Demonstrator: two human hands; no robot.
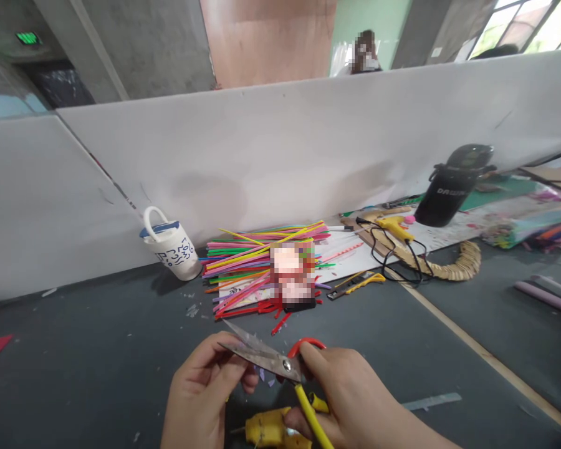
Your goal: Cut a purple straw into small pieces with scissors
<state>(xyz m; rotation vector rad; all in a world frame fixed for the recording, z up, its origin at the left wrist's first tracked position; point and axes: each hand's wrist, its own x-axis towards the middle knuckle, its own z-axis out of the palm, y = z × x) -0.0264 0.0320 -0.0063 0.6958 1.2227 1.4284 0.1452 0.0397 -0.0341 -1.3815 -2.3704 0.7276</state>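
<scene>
My right hand (355, 399) grips scissors (266, 358) with red and yellow handles; the metal blades point left, slightly apart. My left hand (206, 386) is closed in a pinch right at the blades, holding something too small to make out. Beneath both hands a yellow glue gun (266, 430) lies on the dark grey floor. Small paper scraps lie under the blades.
A pile of coloured straws (257, 255) lies ahead by a white partition wall (280, 156). A white mug (172, 246) stands to its left. A second yellow glue gun (395, 227) with black cord, a utility knife (355, 284), a black jug (453, 187) sit right. A person stands behind the wall.
</scene>
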